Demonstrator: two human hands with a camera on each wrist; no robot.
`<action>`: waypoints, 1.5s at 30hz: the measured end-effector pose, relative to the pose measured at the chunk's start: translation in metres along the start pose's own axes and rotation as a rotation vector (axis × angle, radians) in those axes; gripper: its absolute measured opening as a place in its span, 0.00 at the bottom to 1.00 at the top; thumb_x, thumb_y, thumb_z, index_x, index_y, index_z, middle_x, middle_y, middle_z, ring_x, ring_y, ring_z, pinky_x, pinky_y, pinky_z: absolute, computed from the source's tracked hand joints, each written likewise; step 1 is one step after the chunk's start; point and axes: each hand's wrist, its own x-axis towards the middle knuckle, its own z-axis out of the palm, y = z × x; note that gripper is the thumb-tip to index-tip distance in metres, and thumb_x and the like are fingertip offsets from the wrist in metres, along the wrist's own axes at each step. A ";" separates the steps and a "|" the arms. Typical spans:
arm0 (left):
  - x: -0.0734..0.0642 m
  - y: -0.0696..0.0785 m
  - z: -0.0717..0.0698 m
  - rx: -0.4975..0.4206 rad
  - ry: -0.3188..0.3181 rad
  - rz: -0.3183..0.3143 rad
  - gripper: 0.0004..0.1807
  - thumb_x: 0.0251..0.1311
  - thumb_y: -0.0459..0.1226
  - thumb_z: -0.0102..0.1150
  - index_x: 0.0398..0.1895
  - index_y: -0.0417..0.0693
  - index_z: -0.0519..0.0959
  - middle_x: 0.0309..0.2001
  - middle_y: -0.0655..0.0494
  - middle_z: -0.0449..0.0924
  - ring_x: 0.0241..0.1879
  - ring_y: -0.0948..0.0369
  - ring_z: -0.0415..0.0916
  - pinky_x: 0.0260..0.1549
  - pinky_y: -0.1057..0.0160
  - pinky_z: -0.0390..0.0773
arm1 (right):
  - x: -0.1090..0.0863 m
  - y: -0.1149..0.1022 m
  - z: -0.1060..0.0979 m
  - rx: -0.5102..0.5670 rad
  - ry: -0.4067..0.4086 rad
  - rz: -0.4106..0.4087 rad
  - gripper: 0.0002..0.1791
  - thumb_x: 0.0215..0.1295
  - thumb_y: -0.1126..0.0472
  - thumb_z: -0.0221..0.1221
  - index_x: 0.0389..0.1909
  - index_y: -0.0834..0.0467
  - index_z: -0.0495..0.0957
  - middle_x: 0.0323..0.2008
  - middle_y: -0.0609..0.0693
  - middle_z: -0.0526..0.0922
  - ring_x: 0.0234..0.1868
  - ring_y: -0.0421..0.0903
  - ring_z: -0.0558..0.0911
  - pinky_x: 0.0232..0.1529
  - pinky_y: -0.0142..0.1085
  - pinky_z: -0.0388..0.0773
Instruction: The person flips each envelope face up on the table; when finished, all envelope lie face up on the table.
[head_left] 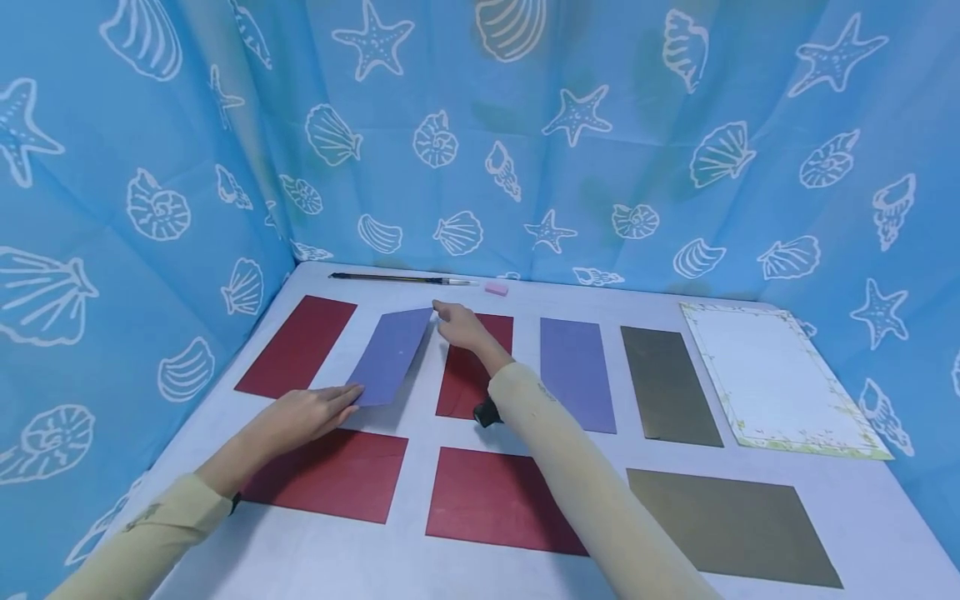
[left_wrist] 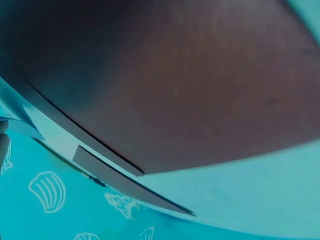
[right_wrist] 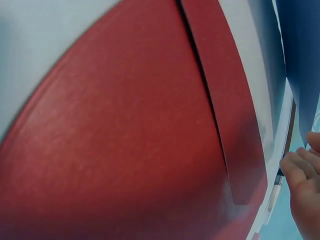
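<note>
In the head view a purple paper rectangle [head_left: 393, 350] is tilted up off the white table, between two upright red papers. My left hand [head_left: 311, 414] pinches its near left corner, fingers over the sheet. At its far right corner, my right hand [head_left: 465, 327] pinches the paper between thumb and fingers. Only a sliver of the left fingers [left_wrist: 4, 140] shows in the left wrist view. The right wrist view has the right hand [right_wrist: 305, 185] at its edge, beside the hanging sheet. Beneath the right forearm lies a red paper [head_left: 465, 375], partly covered.
Red papers [head_left: 296, 346] lie at the far left and in the front row [head_left: 330, 475]. Another purple paper [head_left: 576, 375], dark olive papers [head_left: 670, 383] and a floral-bordered white sheet [head_left: 780, 375] lie rightward. A brush [head_left: 397, 278] and pink eraser [head_left: 497, 288] lie along the back.
</note>
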 end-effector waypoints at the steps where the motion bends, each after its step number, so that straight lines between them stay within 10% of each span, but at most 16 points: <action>1: 0.000 0.001 0.000 -0.012 0.010 -0.007 0.24 0.54 0.36 0.69 0.53 0.33 0.79 0.45 0.41 0.83 0.40 0.50 0.84 0.32 0.58 0.82 | 0.000 0.000 0.000 0.021 0.002 0.007 0.32 0.67 0.70 0.43 0.73 0.62 0.55 0.71 0.56 0.60 0.71 0.50 0.61 0.67 0.40 0.61; 11: -0.005 0.005 -0.002 -0.074 0.152 -0.069 0.24 0.45 0.31 0.73 0.49 0.34 0.81 0.38 0.42 0.85 0.24 0.58 0.83 0.21 0.68 0.79 | -0.001 -0.005 -0.005 0.121 0.064 -0.029 0.29 0.68 0.69 0.48 0.71 0.59 0.62 0.68 0.55 0.67 0.68 0.48 0.66 0.64 0.41 0.64; 20: -0.008 0.007 -0.004 -0.224 0.142 -0.282 0.23 0.52 0.30 0.67 0.54 0.37 0.80 0.14 0.60 0.71 0.10 0.74 0.50 0.14 0.74 0.65 | 0.001 -0.016 -0.016 0.140 0.086 -0.091 0.28 0.70 0.69 0.49 0.71 0.58 0.62 0.67 0.53 0.69 0.67 0.46 0.68 0.62 0.38 0.68; 30: -0.005 0.015 -0.005 -0.356 0.150 -0.420 0.17 0.54 0.28 0.66 0.48 0.31 0.81 0.31 0.46 0.85 0.18 0.70 0.72 0.20 0.73 0.73 | 0.001 -0.025 -0.020 -0.022 0.128 -0.203 0.28 0.67 0.71 0.50 0.68 0.57 0.67 0.65 0.54 0.70 0.66 0.50 0.69 0.62 0.38 0.67; 36: -0.001 0.017 -0.007 -0.502 0.100 -0.499 0.07 0.58 0.27 0.60 0.39 0.37 0.83 0.21 0.56 0.80 0.17 0.69 0.67 0.20 0.70 0.73 | 0.002 -0.031 -0.022 -0.110 0.146 -0.252 0.28 0.66 0.71 0.48 0.68 0.58 0.68 0.66 0.53 0.69 0.67 0.48 0.67 0.64 0.37 0.65; 40: 0.003 0.015 -0.010 -0.577 0.052 -0.539 0.06 0.59 0.27 0.58 0.38 0.37 0.84 0.18 0.58 0.76 0.16 0.69 0.64 0.19 0.70 0.71 | 0.001 -0.033 -0.023 -0.154 0.132 -0.233 0.29 0.66 0.71 0.47 0.68 0.55 0.68 0.67 0.53 0.68 0.42 0.48 0.79 0.59 0.36 0.69; 45: 0.006 0.013 -0.016 -0.595 0.044 -0.565 0.09 0.59 0.26 0.58 0.42 0.33 0.82 0.27 0.48 0.83 0.24 0.60 0.77 0.27 0.67 0.79 | 0.000 -0.034 -0.024 -0.174 0.110 -0.215 0.30 0.65 0.72 0.47 0.69 0.54 0.67 0.68 0.53 0.66 0.16 0.39 0.57 0.35 0.33 0.68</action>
